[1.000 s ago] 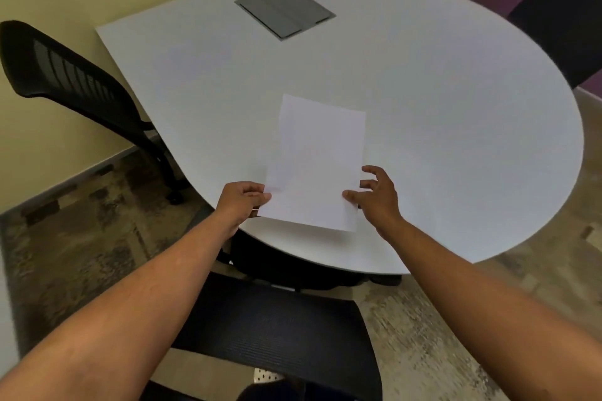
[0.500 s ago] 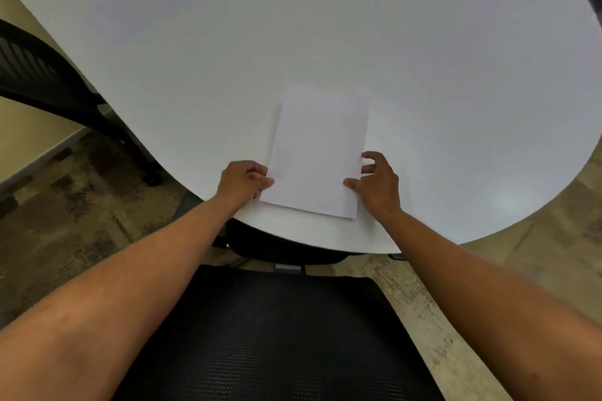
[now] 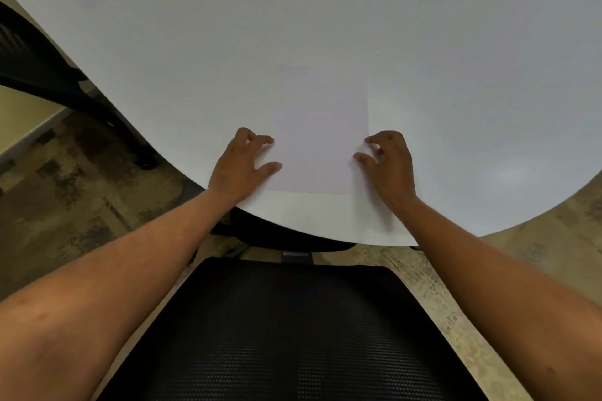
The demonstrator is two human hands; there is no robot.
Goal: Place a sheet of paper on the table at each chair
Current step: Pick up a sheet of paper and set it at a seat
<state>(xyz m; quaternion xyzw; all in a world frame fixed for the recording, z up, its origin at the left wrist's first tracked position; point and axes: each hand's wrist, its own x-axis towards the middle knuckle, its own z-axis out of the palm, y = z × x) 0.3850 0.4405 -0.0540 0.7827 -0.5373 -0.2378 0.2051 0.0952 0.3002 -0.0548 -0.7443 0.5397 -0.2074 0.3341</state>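
Note:
A white sheet of paper (image 3: 321, 133) lies flat on the white table (image 3: 195, 42), near the curved front edge and right behind a black mesh chair (image 3: 293, 329). My left hand (image 3: 241, 166) rests on the table at the sheet's left edge, with thumb and forefinger spread and their tips touching the paper. At the sheet's right edge is my right hand (image 3: 387, 163), fingers loosely bent, fingertips on the paper. Neither hand grips the sheet.
A second black chair (image 3: 32, 65) stands at the table's left side, by a yellow wall. Mottled carpet floor (image 3: 81, 189) shows to the left and right of the table's rounded edge.
The sheet has come down flat on the table, closer to the front edge. Both hands have released their pinch on its lower corners and now only touch its sides. My head has leaned in.

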